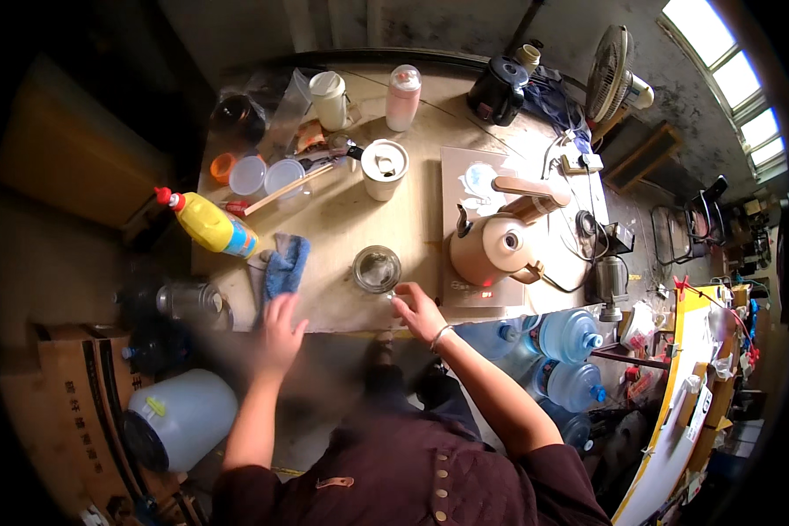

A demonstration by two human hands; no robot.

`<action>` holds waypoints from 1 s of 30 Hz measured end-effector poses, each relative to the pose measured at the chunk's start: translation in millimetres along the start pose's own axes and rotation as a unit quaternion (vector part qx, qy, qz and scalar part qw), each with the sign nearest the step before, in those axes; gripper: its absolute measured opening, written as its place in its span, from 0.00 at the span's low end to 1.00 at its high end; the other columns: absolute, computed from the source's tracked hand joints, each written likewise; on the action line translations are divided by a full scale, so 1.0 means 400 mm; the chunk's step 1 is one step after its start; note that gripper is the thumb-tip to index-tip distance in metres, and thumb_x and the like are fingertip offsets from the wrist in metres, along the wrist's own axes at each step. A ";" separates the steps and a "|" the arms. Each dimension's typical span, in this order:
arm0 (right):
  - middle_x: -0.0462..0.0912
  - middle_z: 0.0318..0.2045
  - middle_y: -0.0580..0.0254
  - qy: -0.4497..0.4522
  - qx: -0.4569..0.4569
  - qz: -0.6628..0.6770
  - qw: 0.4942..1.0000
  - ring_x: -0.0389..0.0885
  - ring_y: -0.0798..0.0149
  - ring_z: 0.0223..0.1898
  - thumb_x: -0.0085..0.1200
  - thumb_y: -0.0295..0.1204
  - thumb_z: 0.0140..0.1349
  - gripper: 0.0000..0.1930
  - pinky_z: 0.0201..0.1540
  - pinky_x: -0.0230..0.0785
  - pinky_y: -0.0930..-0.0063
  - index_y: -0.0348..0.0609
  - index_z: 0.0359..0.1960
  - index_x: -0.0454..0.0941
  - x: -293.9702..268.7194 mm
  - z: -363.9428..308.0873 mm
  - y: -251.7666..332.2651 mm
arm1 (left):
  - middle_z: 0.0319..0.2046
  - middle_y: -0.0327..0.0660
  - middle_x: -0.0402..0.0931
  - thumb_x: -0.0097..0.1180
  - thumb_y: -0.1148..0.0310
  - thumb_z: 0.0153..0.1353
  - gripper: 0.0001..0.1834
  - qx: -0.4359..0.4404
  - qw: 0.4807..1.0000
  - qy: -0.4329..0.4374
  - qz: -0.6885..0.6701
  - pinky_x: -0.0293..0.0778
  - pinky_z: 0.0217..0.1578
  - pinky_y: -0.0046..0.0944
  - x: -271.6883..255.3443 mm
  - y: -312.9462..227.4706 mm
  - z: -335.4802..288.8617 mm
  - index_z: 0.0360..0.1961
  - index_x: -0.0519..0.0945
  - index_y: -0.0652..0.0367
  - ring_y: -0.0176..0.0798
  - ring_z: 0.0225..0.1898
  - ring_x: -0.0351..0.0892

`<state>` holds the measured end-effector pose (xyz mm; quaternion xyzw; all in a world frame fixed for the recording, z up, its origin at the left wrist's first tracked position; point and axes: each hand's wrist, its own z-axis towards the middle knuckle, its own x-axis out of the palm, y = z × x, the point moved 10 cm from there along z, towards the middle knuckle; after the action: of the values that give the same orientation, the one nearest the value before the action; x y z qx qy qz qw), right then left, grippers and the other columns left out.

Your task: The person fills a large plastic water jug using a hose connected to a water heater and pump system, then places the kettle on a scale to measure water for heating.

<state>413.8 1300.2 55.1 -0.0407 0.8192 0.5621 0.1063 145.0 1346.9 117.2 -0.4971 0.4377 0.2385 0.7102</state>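
My left hand point(280, 331) is at the table's front edge, fingers stretched out and apart, just below a blue cloth point(287, 266). The fingertips reach the cloth's lower end; whether they touch it I cannot tell. My right hand point(422, 314) has its thumb and fingers apart, close beside a clear glass jar point(377, 269) that stands upright on the table. It holds nothing, and contact with the jar is unclear. Left of the cloth, a yellow squeeze bottle point(209, 224) with a red cap leans outward in the view. Behind the jar stands a white lidded cup point(384, 171).
A beige electric kettle point(497, 245) sits on a brown board point(458, 175) at the right. Chopsticks point(287, 189), plastic lids point(248, 175), a white cup point(328, 101) and a pink-and-white bottle point(403, 96) stand farther back. Water jugs point(570, 337) are below the table's right side.
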 end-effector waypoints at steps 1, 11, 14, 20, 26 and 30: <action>0.79 0.39 0.52 -0.031 -0.064 -0.097 0.993 0.82 0.56 0.32 0.56 0.35 0.60 0.17 0.39 0.74 0.65 0.37 0.45 0.70 -0.040 -0.016 0.033 | 0.56 0.47 0.66 0.68 0.71 0.46 0.36 0.017 0.999 0.013 0.039 0.65 0.56 0.45 -0.006 -0.009 0.052 0.59 0.70 0.53 0.51 0.58 0.65; 0.74 0.47 0.57 -0.213 -0.212 -0.533 0.791 0.72 0.51 0.50 0.60 0.25 0.48 0.19 0.51 0.67 0.60 0.50 0.45 0.77 -0.446 -0.101 0.454 | 0.56 0.51 0.71 0.54 0.84 0.46 0.23 0.045 0.990 0.033 0.131 0.67 0.55 0.48 0.114 0.104 0.111 0.45 0.82 0.54 0.57 0.56 0.66; 0.76 0.44 0.55 -0.183 -0.201 -0.484 0.832 0.76 0.51 0.44 0.59 0.23 0.49 0.17 0.46 0.71 0.62 0.49 0.43 0.78 -0.475 -0.073 0.398 | 0.51 0.52 0.73 0.52 0.87 0.43 0.25 0.035 0.997 0.022 0.072 0.68 0.53 0.47 0.097 0.111 0.083 0.45 0.82 0.56 0.57 0.52 0.68; 0.75 0.39 0.62 -0.259 -0.166 -0.216 0.927 0.80 0.69 0.39 0.56 0.13 0.49 0.16 0.37 0.78 0.78 0.39 0.41 0.74 -0.623 -0.165 0.377 | 0.45 0.52 0.74 0.49 0.90 0.40 0.28 -0.009 0.999 -0.025 -0.019 0.70 0.50 0.46 0.001 0.014 -0.007 0.44 0.81 0.58 0.57 0.48 0.70; 0.76 0.41 0.63 -0.265 -0.136 -0.144 0.944 0.79 0.68 0.43 0.55 0.13 0.52 0.17 0.42 0.77 0.77 0.39 0.44 0.71 -0.659 -0.205 0.323 | 0.42 0.54 0.74 0.51 0.88 0.40 0.26 -0.007 0.999 -0.035 -0.035 0.71 0.49 0.47 -0.012 -0.102 -0.131 0.43 0.82 0.57 0.56 0.47 0.71; 0.77 0.42 0.61 -0.250 -0.146 -0.157 0.944 0.80 0.69 0.42 0.55 0.14 0.52 0.17 0.42 0.77 0.77 0.38 0.44 0.71 -0.657 -0.198 0.329 | 0.38 0.45 0.74 0.52 0.87 0.40 0.27 0.060 0.994 -0.016 -0.090 0.70 0.43 0.49 -0.003 -0.226 -0.156 0.42 0.81 0.50 0.54 0.42 0.71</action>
<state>635.1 1260.7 260.4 -0.0420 0.6583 0.6438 0.3878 190.3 1254.5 155.7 -0.4872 0.3928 0.1549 0.7644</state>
